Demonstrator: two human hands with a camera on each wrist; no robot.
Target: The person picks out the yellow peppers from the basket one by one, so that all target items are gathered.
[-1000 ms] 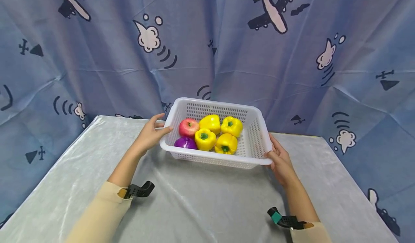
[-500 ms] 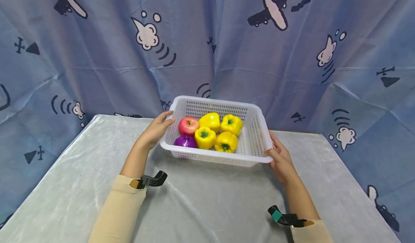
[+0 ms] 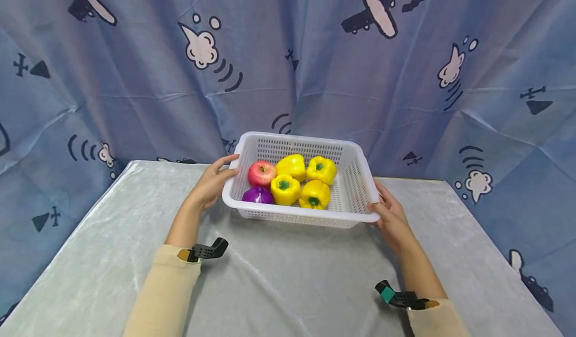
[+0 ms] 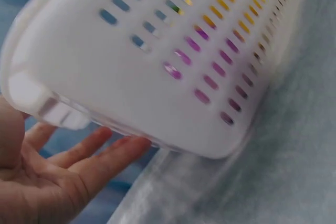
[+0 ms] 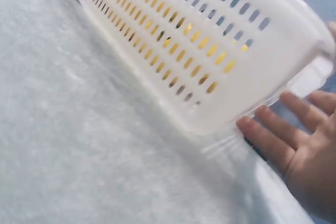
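At the left end of the white basket, the left hand has its thumb at the rim and its fingers against the end wall below, narrowed around that edge. Just inside, at the near left corner, sits a glossy purple round thing, with a red apple behind it. Rightward come 4 yellow bell peppers: the near left pepper, the far left pepper, the near right pepper and the far right pepper. At the opposite end, the right hand grips the rim likewise, thumb on top and fingers beneath.

The basket lies over the far part of the grey tabletop, before a blue curtain; whether its base rests fully on the cloth, I cannot tell.

As for risk, all 6 pieces sit toward the left and middle, so uneven lifting could tip the basket and set the rounder ones rolling. With only the edges held, either grip might slip, and a push too far could run into the curtain.

No brand, label or writing can be read; the curtain carries printed planes and clouds.
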